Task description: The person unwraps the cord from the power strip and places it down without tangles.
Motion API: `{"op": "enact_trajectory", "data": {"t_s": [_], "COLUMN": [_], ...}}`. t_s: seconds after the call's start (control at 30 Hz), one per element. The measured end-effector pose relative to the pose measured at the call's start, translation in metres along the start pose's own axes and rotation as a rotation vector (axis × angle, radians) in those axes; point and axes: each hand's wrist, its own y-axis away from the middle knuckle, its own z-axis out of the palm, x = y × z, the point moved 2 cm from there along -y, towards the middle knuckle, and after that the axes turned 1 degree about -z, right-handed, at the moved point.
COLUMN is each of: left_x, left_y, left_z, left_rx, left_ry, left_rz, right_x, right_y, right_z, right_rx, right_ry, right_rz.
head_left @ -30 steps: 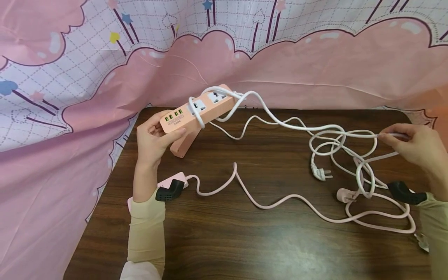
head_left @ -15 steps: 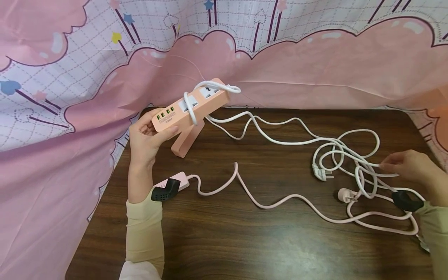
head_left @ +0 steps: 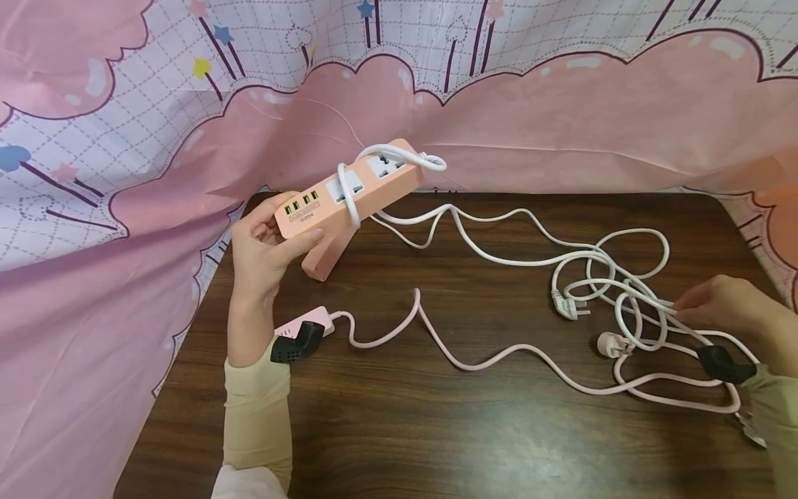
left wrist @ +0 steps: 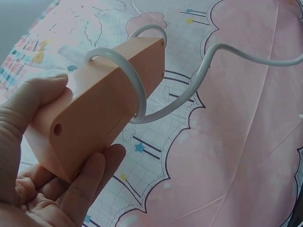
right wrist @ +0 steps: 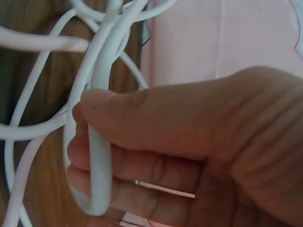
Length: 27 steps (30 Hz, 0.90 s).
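My left hand [head_left: 258, 253] grips the near end of a peach power strip [head_left: 388, 191], held up and tilted with its sockets and USB ports facing me. A white cable [head_left: 517, 263] loops around the strip's body. In the left wrist view, the strip's plain underside [left wrist: 94, 127] shows, thumb on one side and fingers on the other. At the right, my right hand [head_left: 736, 308] pinches a doubled-over part of the white cable; the right wrist view shows the bend [right wrist: 100, 161] between thumb and fingers. A white plug [head_left: 566, 305] lies left of that hand, among tangled loops.
Another peach strip [head_left: 328, 255] rests on the dark wooden table [head_left: 436, 430] beneath the held one. A pink power strip [head_left: 314, 320] sits partly behind my left wrist; its pink cord [head_left: 470, 369] winds rightward. A pink plug [head_left: 611, 344] lies near the tangle. Printed cloth hangs behind.
My right hand has come down and toward me with the white cable, which sagged from a raised line onto the table. The left hand shifted slightly left, still holding the strip.
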Motion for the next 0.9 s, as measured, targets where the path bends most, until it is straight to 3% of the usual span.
{"op": "enact_trajectory", "data": {"t_s": [0.2, 0.47, 0.7, 0.9], "left_x": [0.002, 0.004, 0.006, 0.008], "left_y": [0.001, 0.003, 0.005, 0.006], "left_z": [0.005, 0.006, 0.013, 0.018], "left_rx": [-0.035, -0.049, -0.05, -0.07], "left_ry": [0.003, -0.019, -0.039, -0.067], "left_rz": [0.007, 0.013, -0.011, -0.011], "right_x": [-0.016, -0.047, -0.092, -0.147], "right_y": [-0.001, -0.013, -0.036, -0.062], "right_z": [-0.005, -0.016, -0.017, -0.011], "right_rx": [0.072, 0.329, 0.517, 0.549], "right_ry": [-0.034, -0.009, -0.039, -0.161], "right_rz": [-0.006, -0.082, -0.243, -0.425]}}
